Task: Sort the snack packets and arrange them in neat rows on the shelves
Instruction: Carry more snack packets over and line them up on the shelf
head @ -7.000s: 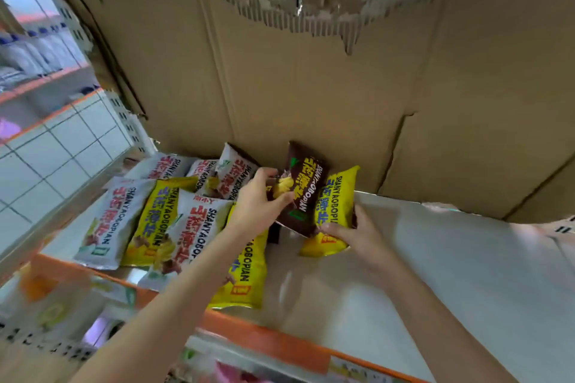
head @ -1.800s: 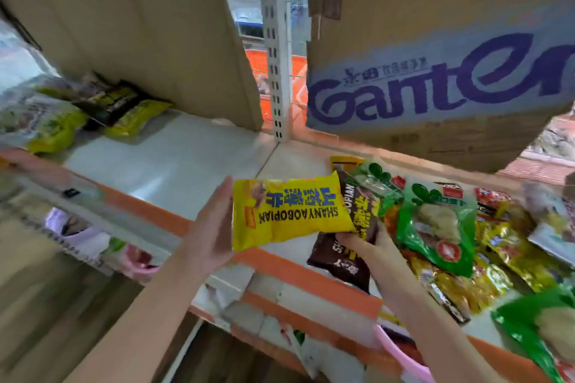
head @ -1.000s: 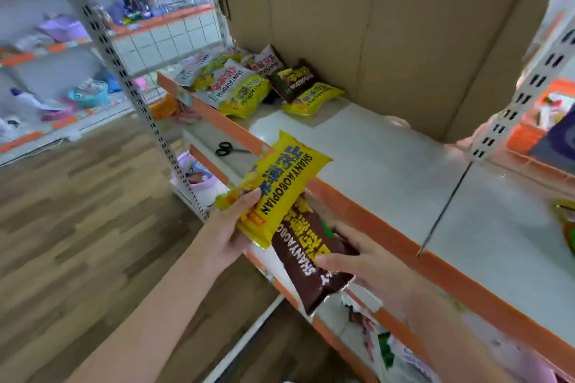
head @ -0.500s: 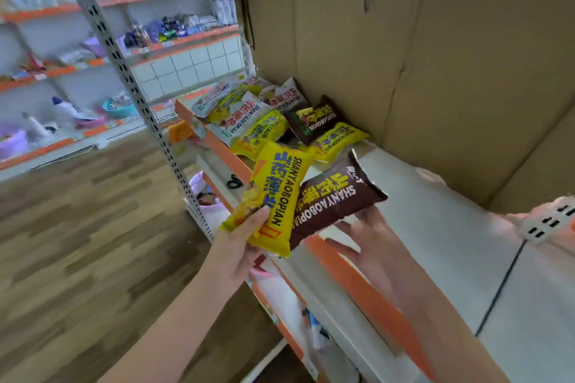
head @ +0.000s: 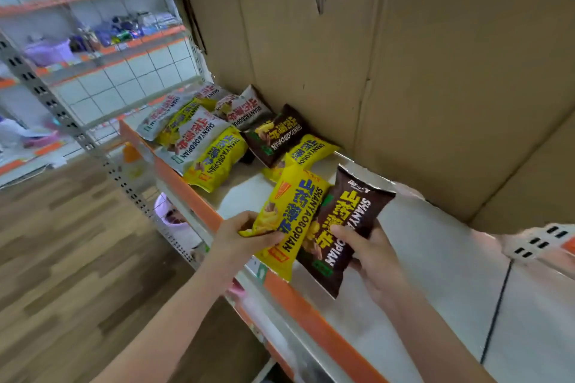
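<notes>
Your left hand (head: 239, 235) pinched the yellow packet (head: 292, 218) by its lower left edge, thumb on the printed face, fingers curled behind. Your right hand (head: 371, 253) gripped the brown packet (head: 345, 227) along its right side, thumb across the front, fingers wrapped behind. Both packets were held side by side, touching, tilted with tops pointing away from you, over the front part of the white shelf (head: 435, 258), just behind its orange edge (head: 308, 317).

Farther left on the same shelf lay a group of packets (head: 217, 130): white, yellow and brown ones, overlapping, partly leaning on one another. A second brown packet (head: 275, 135) rested against the cardboard (head: 404, 71) that backed the shelf; a yellow one (head: 306, 152) lay just beside it, close to the top of your held yellow packet.

The cardboard's upper edge was torn. A perforated metal upright (head: 62, 121) stood left of the shelf. Beyond it, blurred, other orange-edged shelves (head: 102, 50) held small goods I could not identify. Wood-pattern floor (head: 62, 258) showed below
</notes>
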A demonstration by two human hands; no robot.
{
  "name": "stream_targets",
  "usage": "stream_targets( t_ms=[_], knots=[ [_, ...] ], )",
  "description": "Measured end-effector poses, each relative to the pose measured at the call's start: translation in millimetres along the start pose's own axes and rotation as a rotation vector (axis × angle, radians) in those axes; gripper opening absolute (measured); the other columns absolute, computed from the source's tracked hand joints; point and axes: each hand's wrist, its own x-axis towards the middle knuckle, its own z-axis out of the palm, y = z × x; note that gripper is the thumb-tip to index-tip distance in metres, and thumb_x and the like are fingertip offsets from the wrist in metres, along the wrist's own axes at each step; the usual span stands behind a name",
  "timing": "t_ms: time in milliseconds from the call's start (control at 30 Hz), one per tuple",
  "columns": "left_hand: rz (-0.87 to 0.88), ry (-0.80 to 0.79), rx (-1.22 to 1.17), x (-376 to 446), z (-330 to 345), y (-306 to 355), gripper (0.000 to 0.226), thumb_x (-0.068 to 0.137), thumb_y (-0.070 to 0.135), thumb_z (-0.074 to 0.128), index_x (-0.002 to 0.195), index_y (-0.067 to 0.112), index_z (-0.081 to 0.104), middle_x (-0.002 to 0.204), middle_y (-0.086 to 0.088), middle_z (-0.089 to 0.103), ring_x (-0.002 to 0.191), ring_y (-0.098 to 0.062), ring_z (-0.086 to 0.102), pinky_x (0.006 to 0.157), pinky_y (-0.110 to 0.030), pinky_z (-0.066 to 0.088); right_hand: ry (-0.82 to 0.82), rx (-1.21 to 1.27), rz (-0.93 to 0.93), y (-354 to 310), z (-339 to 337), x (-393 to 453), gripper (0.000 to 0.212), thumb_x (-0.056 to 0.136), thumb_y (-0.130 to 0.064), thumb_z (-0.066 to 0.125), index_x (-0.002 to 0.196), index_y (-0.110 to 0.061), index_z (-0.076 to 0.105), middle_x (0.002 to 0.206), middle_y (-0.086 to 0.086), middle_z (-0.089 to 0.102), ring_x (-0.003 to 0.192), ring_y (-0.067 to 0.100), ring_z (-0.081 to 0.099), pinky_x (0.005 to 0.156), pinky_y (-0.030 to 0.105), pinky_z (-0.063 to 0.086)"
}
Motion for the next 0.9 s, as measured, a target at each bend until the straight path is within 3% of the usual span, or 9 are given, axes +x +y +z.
stream_targets(
  t_ms=[100, 200, 300, 400, 533, 633, 733, 833, 900],
  knots=[
    [0.04, -0.003, 0.218, 21, -13, -1, 0.036, 0.049, 0.021, 0.087, 0.079, 0.019, 0.067, 0.066, 0.007, 0.065, 0.066, -0.01, 0.061, 0.07, -0.029, 0.048, -0.025, -0.142, -0.022, 6, 9, 10, 0.041, 0.077, -0.007, 0.072, 0.111, -0.021, 0.053, 0.104, 0.0, 0.069, 0.091, 0.014, 0.067, 0.074, 0.029, 0.054],
    [0.09, 0.043, 0.221, 43, -28, -3, 0.033, 0.051, 0.023, 0.089, 0.074, 0.024, 0.066, 0.062, 0.007, 0.066, 0.066, -0.013, 0.063, 0.071, -0.034, 0.05, -0.053, -0.195, -0.027, 13, 29, 20, 0.041, 0.077, -0.009, 0.073, 0.109, -0.023, 0.05, 0.107, 0.001, 0.068, 0.098, 0.015, 0.066, 0.091, 0.041, 0.052],
    [0.185, 0.134, 0.159, 67, -43, 7, 0.036, 0.05, 0.031, 0.085, 0.079, 0.027, 0.064, 0.07, 0.006, 0.067, 0.073, -0.02, 0.066, 0.072, -0.037, 0.052, -0.003, -0.295, -0.073, 13, 49, 39, 0.038, 0.078, -0.014, 0.074, 0.104, -0.025, 0.048, 0.105, -0.003, 0.067, 0.098, 0.013, 0.064, 0.092, 0.04, 0.05],
    [0.35, 0.225, 0.372, 95, -60, 16, 0.03, 0.069, 0.016, 0.081, 0.089, 0.022, 0.06, 0.078, 0.005, 0.062, 0.077, -0.014, 0.057, 0.063, -0.021, 0.042, 0.037, -0.503, -0.086, 17, 70, 65, 0.041, 0.078, -0.027, 0.074, 0.107, -0.022, 0.046, 0.109, -0.002, 0.064, 0.103, 0.017, 0.061, 0.094, 0.041, 0.047],
    [0.507, 0.314, 0.742, 126, -80, 2, 0.053, 0.074, 0.009, 0.075, 0.121, 0.009, 0.051, 0.112, -0.012, 0.051, 0.104, -0.031, 0.049, 0.083, -0.036, 0.043, 0.101, -0.775, -0.135, 35, 102, 81, 0.05, 0.084, -0.034, 0.067, 0.116, -0.005, 0.043, 0.111, 0.005, 0.052, 0.111, 0.022, 0.051, 0.085, 0.019, 0.036],
    [0.728, 0.387, 0.913, 132, -82, -9, 0.044, 0.078, 0.009, 0.068, 0.12, 0.016, 0.056, 0.12, -0.015, 0.051, 0.113, -0.034, 0.044, 0.092, -0.05, 0.042, 0.139, -0.893, -0.188, 40, 116, 87, 0.054, 0.086, -0.036, 0.062, 0.118, 0.002, 0.042, 0.118, 0.015, 0.049, 0.117, 0.027, 0.045, 0.093, 0.025, 0.032],
    [0.816, 0.291, 0.989, 135, -75, -19, 0.047, 0.076, -0.001, 0.062, 0.12, 0.017, 0.059, 0.117, -0.009, 0.058, 0.113, -0.028, 0.044, 0.095, -0.053, 0.038, 0.129, -0.973, -0.185, 37, 118, 94, 0.057, 0.089, -0.039, 0.058, 0.124, 0.002, 0.04, 0.125, 0.017, 0.047, 0.121, 0.028, 0.041, 0.096, 0.024, 0.027],
    [0.755, 0.226, 0.994, 136, -77, -21, 0.037, 0.088, 0.027, 0.051, 0.124, 0.024, 0.057, 0.116, -0.001, 0.059, 0.113, -0.02, 0.047, 0.104, -0.051, 0.029, 0.128, -0.994, -0.169, 34, 118, 99, 0.058, 0.09, -0.04, 0.055, 0.128, 0.0, 0.039, 0.129, 0.016, 0.046, 0.124, 0.027, 0.041, 0.095, 0.023, 0.027],
    [0.716, 0.186, 1.035, 138, -79, -17, 0.045, 0.088, 0.048, 0.043, 0.125, 0.027, 0.057, 0.115, 0.002, 0.058, 0.112, -0.019, 0.049, 0.109, -0.047, 0.021, 0.152, -0.982, -0.156, 34, 119, 103, 0.056, 0.09, -0.04, 0.056, 0.127, 0.0, 0.041, 0.128, 0.016, 0.048, 0.123, 0.027, 0.043, 0.093, 0.023, 0.029]
  ],
)
